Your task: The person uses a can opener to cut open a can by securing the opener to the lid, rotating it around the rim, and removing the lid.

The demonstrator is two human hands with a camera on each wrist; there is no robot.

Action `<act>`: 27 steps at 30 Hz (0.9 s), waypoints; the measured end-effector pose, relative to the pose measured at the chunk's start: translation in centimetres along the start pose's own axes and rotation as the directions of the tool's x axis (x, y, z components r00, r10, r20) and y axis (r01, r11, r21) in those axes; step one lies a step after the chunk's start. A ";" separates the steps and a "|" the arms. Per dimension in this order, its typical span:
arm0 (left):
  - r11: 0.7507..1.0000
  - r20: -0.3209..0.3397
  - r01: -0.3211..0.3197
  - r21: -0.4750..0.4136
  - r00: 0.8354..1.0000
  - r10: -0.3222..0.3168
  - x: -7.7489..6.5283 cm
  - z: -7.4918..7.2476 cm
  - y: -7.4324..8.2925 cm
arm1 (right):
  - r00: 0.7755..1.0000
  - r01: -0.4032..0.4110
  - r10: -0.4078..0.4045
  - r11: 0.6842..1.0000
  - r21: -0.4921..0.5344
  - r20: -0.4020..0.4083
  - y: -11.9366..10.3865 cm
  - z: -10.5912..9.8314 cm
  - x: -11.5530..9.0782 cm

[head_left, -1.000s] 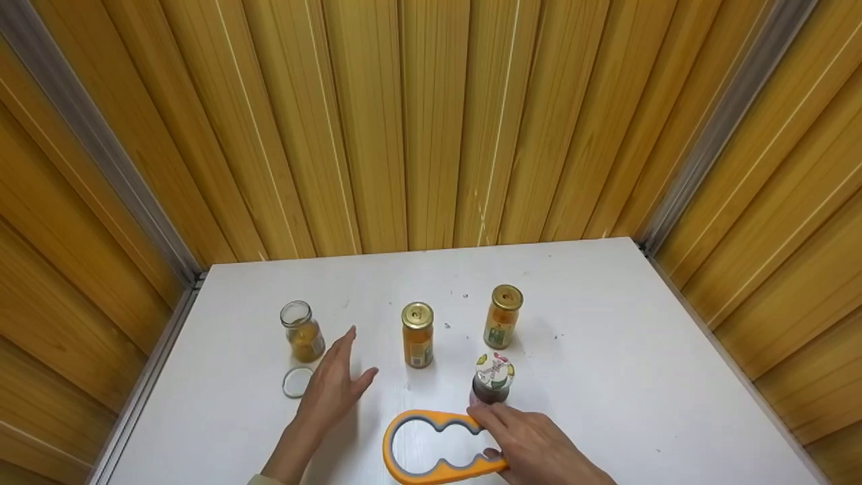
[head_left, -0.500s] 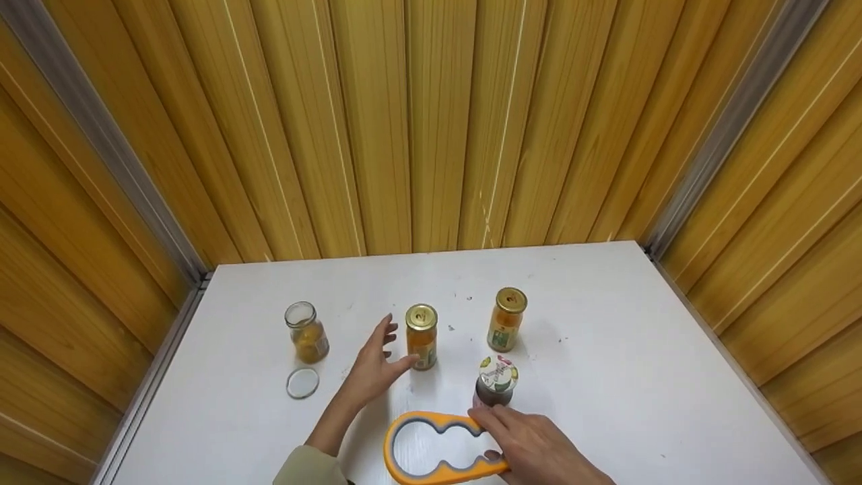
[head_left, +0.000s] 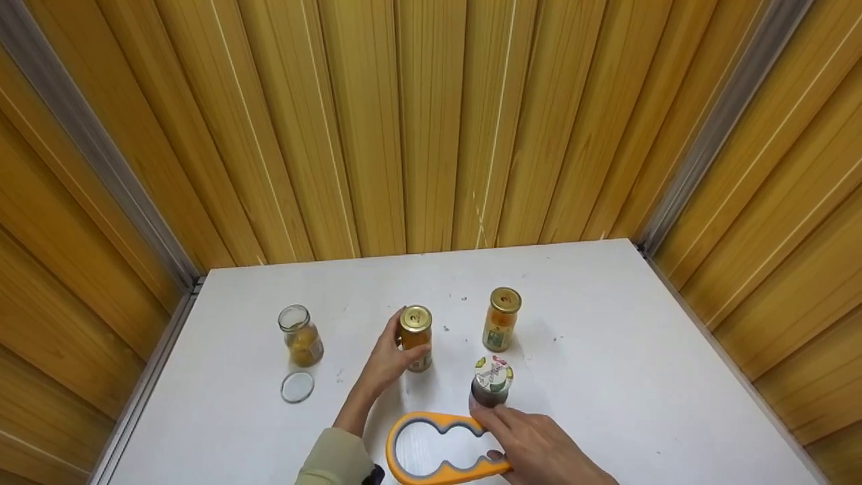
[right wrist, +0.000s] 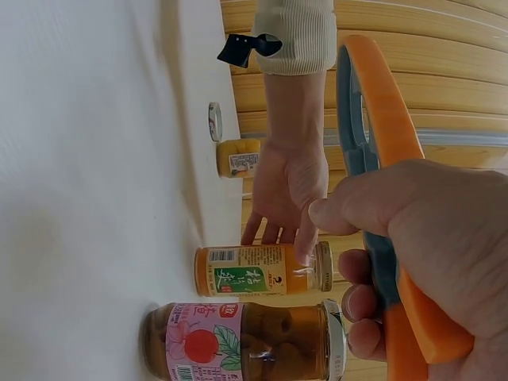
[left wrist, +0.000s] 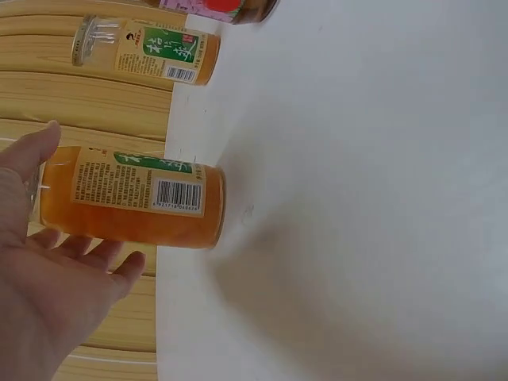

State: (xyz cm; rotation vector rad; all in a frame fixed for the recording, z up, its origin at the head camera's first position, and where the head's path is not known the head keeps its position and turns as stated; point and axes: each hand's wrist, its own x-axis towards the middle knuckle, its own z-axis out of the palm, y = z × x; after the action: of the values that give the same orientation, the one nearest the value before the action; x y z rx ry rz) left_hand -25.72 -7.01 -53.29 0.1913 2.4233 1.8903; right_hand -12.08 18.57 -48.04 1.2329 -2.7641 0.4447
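Observation:
My left hand (head_left: 387, 360) is around the upper part of a gold-lidded glass jar (head_left: 417, 337) of orange fruit, thumb across its near side, fingers spread along the far left side. In the left wrist view, the fingers (left wrist: 107, 258) look fairly straight beside this standing jar (left wrist: 139, 198). My right hand (head_left: 539, 444) grips one end of an orange-and-grey jar opener (head_left: 397, 444). In the right wrist view, thumb and fingers wrap the opener (right wrist: 389, 103). Just beyond that hand stands a fruit jar (head_left: 491, 387) with a patterned white lid and pink label.
Another gold-lidded jar (head_left: 502, 320) stands at the back right. To the left is a lidless jar (head_left: 303, 340) with yellow contents, its round lid (head_left: 297, 386) lying flat in front. The white table (head_left: 592, 350) meets yellow wood-patterned walls (head_left: 431, 135).
My left hand has moved right, from beside the lidless jar to around the middle gold-lidded jar. The right hand and jar opener have stayed nearly in place.

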 end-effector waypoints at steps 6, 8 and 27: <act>0.997 -0.049 0.047 -0.061 0.998 -0.050 0.3 0.5 -0.3 | 1.000 0.000 -0.001 0.999 0.041 0.014 -0.2 0.1 0.1; 0.996 -0.049 0.044 -0.075 0.998 -0.048 0.4 0.6 -0.5 | 1.000 -0.010 0.009 0.999 0.052 0.027 -0.3 0.1 0.2; 0.997 0.018 0.033 -0.066 0.999 -0.032 -0.9 0.2 -0.8 | 1.000 0.007 -0.007 1.000 0.014 -0.017 -0.4 0.3 0.3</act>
State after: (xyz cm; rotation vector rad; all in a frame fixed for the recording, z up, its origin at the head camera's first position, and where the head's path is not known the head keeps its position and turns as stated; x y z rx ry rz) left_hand -24.86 -7.17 -54.15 0.1629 2.3344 1.9437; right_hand -11.97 17.95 -48.15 1.2353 -2.7464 0.4725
